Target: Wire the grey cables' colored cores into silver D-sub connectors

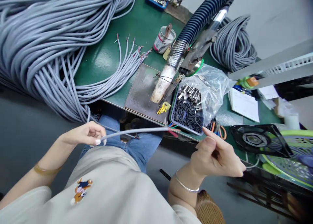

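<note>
Green workbench (104,59), with a huge heap of grey cable (53,31) on the left. Dark ribbed hose (202,16) angles down over it, and a tray (187,130) of little black tubes (186,114) sits at the front edge. Right hand (216,155) is curled near the tray, can't tell if it's pinching anything. Left hand (89,134) grips a single grey cable (137,131), its coloured wires (173,133) poking out just beside the tray.
</note>
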### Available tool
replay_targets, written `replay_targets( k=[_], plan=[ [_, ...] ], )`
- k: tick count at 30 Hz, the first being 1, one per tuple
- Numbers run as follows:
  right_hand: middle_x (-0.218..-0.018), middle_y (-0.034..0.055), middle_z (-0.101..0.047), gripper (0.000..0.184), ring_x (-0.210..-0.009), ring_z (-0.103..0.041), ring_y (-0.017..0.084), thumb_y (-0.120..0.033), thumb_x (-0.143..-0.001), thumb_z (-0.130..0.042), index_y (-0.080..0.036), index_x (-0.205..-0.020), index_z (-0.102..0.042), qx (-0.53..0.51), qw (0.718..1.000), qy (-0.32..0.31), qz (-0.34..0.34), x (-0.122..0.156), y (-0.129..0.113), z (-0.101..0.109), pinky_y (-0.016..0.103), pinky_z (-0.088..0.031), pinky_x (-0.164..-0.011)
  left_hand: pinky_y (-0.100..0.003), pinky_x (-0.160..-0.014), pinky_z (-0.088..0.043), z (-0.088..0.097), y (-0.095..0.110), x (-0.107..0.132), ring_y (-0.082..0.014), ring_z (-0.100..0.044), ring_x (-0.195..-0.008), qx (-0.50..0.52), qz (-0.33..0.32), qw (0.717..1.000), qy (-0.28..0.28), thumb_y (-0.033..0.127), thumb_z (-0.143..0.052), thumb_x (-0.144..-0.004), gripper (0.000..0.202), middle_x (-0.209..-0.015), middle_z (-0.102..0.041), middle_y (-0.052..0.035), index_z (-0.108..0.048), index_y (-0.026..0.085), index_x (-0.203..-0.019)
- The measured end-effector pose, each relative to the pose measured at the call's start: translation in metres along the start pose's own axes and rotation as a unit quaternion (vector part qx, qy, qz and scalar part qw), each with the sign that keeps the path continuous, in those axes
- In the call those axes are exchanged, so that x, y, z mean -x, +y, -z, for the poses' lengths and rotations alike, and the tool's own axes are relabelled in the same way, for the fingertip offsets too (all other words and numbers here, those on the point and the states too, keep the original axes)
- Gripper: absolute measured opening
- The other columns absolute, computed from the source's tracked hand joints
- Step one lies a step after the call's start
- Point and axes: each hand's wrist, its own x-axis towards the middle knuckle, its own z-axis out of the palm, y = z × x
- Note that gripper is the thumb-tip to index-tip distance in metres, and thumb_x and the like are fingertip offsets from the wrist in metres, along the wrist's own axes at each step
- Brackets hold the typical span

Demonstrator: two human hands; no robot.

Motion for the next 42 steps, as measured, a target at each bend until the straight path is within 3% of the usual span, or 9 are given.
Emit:
replay_targets(
  k=[6, 9, 15, 19, 22, 24, 33, 37, 42],
  plan=[
    [-0.044, -0.0027, -0.059, 0.019, -0.036, -0.055, 0.012, -0.036, -0.089, -0.073, -0.021, -0.088, -0.085, 0.021, 0.998, 0.022, -0.062, 0.002, 0.002, 0.000, 0.024, -0.036, -0.041, -0.020, -0.048, -0.036, -0.014, 0.002, -0.031, -0.0096, -0.047, -0.050, -0.150, -0.039, 0.983, -0.096, 0.037, -0.075, -0.082, 0.023, -0.059, -0.063, -0.0016, -0.075, 0.015, -0.076],
    [-0.044, -0.0031, -0.056, 0.024, -0.034, -0.048, 0.010, -0.039, -0.090, -0.071, -0.019, -0.087, -0.084, 0.003, 0.992, 0.061, -0.109, -0.001, -0.001, -0.006, 0.025, -0.032, -0.040, -0.021, -0.050, -0.034, -0.050, 0.023, -0.087, -0.0096, -0.043, -0.050, -0.227, -0.058, 0.950, -0.206, 0.036, -0.078, -0.080, 0.025, -0.056, -0.052, 0.0053, -0.079, 0.018, -0.097],
    [-0.052, -0.0050, -0.055, 0.031, -0.033, -0.036, 0.007, -0.046, -0.094, -0.063, -0.023, -0.079, -0.076, -0.042, 0.972, 0.054, -0.226, -0.006, 0.010, -0.002, 0.025, -0.021, -0.038, -0.020, -0.063, -0.042, -0.134, 0.027, -0.163, -0.0113, -0.059, -0.065, -0.275, -0.084, 0.933, -0.217, 0.027, -0.072, -0.085, 0.023, -0.075, -0.071, -0.0027, -0.080, 0.012, -0.101],
    [-0.051, -0.0049, -0.051, 0.028, -0.036, -0.039, 0.008, -0.046, -0.094, -0.065, -0.024, -0.084, -0.078, -0.053, 0.968, 0.015, -0.247, -0.001, 0.004, 0.013, 0.025, -0.024, -0.040, -0.021, -0.064, -0.044, -0.130, 0.010, -0.163, -0.0119, -0.063, -0.069, -0.256, -0.152, 0.953, 0.062, 0.017, -0.062, -0.089, 0.019, -0.084, -0.078, -0.0068, -0.080, 0.012, -0.094],
    [-0.050, -0.0058, -0.052, 0.022, -0.038, -0.043, 0.008, -0.042, -0.095, -0.066, -0.026, -0.092, -0.081, -0.076, 0.964, -0.029, -0.255, 0.009, -0.008, 0.017, 0.025, -0.026, -0.042, -0.021, -0.055, -0.038, -0.103, 0.006, -0.144, -0.0087, -0.051, -0.057, -0.296, -0.238, 0.866, 0.325, 0.019, -0.061, -0.091, 0.021, -0.077, -0.073, -0.0052, -0.080, 0.012, -0.098],
    [-0.052, -0.0058, -0.055, 0.019, -0.040, -0.045, 0.008, -0.040, -0.095, -0.067, -0.027, -0.095, -0.081, -0.074, 0.962, -0.075, -0.253, 0.017, -0.016, 0.014, 0.025, -0.028, -0.044, -0.020, -0.053, -0.038, -0.090, 0.008, -0.130, -0.0082, -0.051, -0.056, -0.276, -0.257, 0.840, 0.391, 0.020, -0.065, -0.090, 0.020, -0.077, -0.074, -0.0050, -0.081, 0.013, -0.100],
    [-0.080, 0.0012, -0.070, 0.011, -0.053, -0.043, 0.008, -0.029, -0.091, -0.070, -0.023, -0.089, -0.078, -0.212, 0.875, -0.261, -0.349, 0.025, -0.041, -0.029, 0.026, -0.028, -0.045, -0.018, -0.050, -0.046, -0.096, 0.010, -0.125, -0.0056, -0.052, -0.052, 0.043, -0.185, 0.931, 0.311, 0.034, -0.082, -0.080, 0.022, -0.068, -0.071, -0.0020, -0.084, 0.016, -0.093],
    [-0.089, 0.0028, -0.073, 0.006, -0.056, -0.046, 0.008, -0.025, -0.088, -0.072, -0.022, -0.089, -0.077, -0.286, 0.826, -0.282, -0.396, 0.029, -0.040, -0.036, 0.025, -0.024, -0.043, -0.016, -0.045, -0.042, -0.094, 0.010, -0.132, -0.0039, -0.050, -0.046, 0.084, -0.163, 0.950, 0.252, 0.034, -0.083, -0.080, 0.022, -0.063, -0.068, 0.0002, -0.080, 0.014, -0.088],
    [-0.081, 0.0007, -0.067, 0.010, -0.052, -0.037, 0.006, -0.025, -0.087, -0.072, -0.020, -0.078, -0.071, -0.275, 0.827, -0.283, -0.400, 0.028, -0.037, -0.034, 0.025, -0.021, -0.044, -0.016, -0.056, -0.050, -0.099, 0.009, -0.138, -0.0070, -0.062, -0.060, 0.048, -0.168, 0.952, 0.251, 0.036, -0.085, -0.077, 0.028, -0.077, -0.073, -0.0021, -0.074, 0.014, -0.090]
  ],
)
